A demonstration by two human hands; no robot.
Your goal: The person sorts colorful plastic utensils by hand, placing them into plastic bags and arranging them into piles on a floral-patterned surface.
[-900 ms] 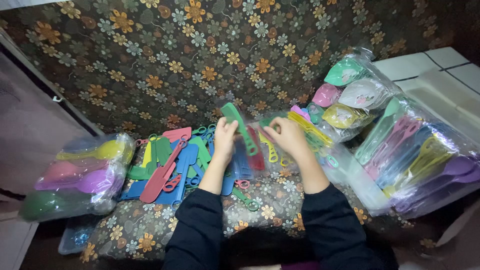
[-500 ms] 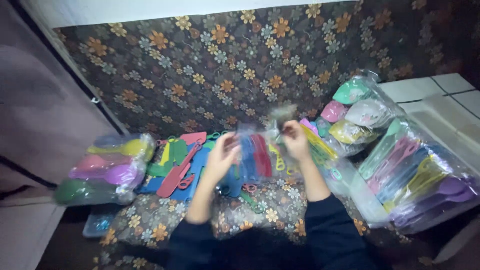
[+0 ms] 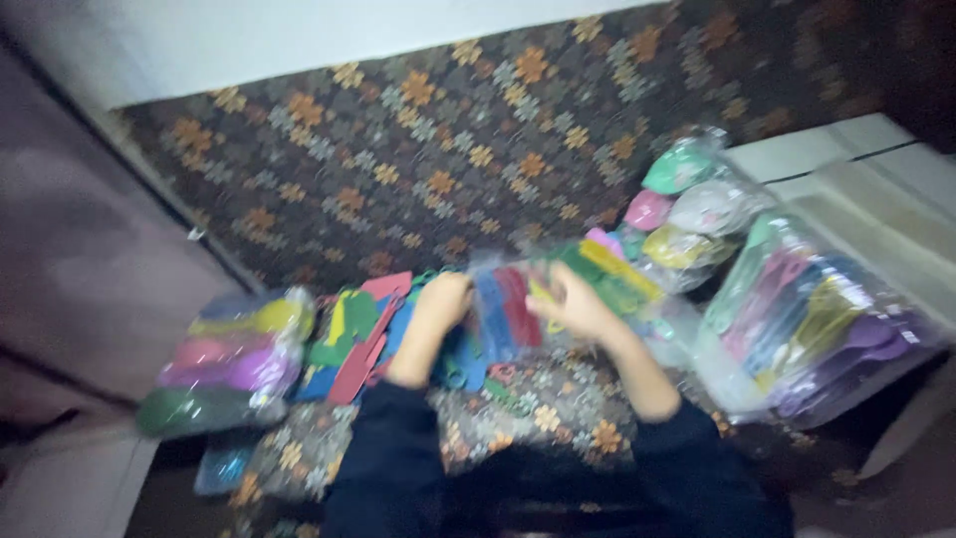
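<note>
Both hands meet over a flower-patterned cloth, and between them is a clear plastic bag with red, blue and green flat plastic pieces showing through it. The left hand is curled closed on the bag's left edge, and the right hand pinches its right edge (the picture is blurred, so the fingers themselves are hard to make out). Just left of the left hand lies a loose pile of coloured plastic utensils, red, green and blue. Farther left sits a filled bag of yellow, pink and green pieces. To the right, well apart from the hands, are a large clear pack of long coloured utensils and, beyond it, a bag of rounded pastel pieces.
</note>
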